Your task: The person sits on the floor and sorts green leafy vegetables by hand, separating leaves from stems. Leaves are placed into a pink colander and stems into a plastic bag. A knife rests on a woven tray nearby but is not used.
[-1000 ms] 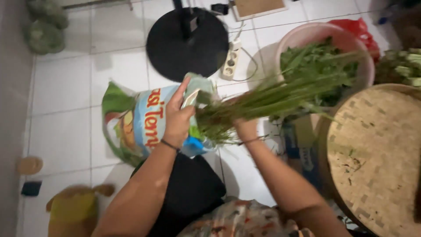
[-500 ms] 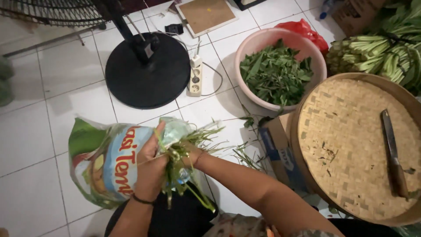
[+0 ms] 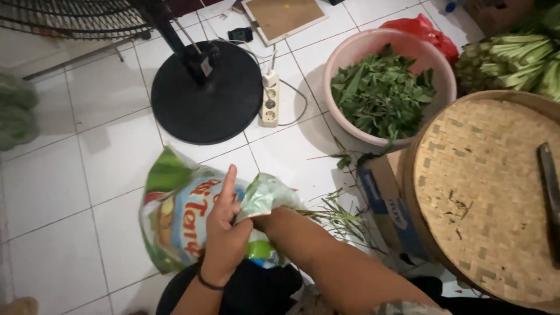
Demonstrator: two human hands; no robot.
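A printed green and blue plastic bag (image 3: 169, 221) lies on the white tiled floor in front of me. My left hand (image 3: 224, 230) pinches the bag's open rim (image 3: 262, 195), index finger pointing up. My right forearm (image 3: 309, 251) reaches into that opening, and the hand itself is hidden inside the bag. A few thin green stems (image 3: 338, 219) lie loose on the floor just right of the bag.
A pink basin (image 3: 350, 58) of green leaves stands at the upper right. A round woven tray (image 3: 484, 192) with a knife (image 3: 551, 192) rests on a cardboard box (image 3: 382, 204). Green stalk bundles (image 3: 513, 58), a fan's black base (image 3: 207, 93) and a power strip (image 3: 269, 105) are nearby.
The long bunch of green stems held above the bag has gone down into it. My right hand followed it inside, while my left hand kept hold of the bag's rim.
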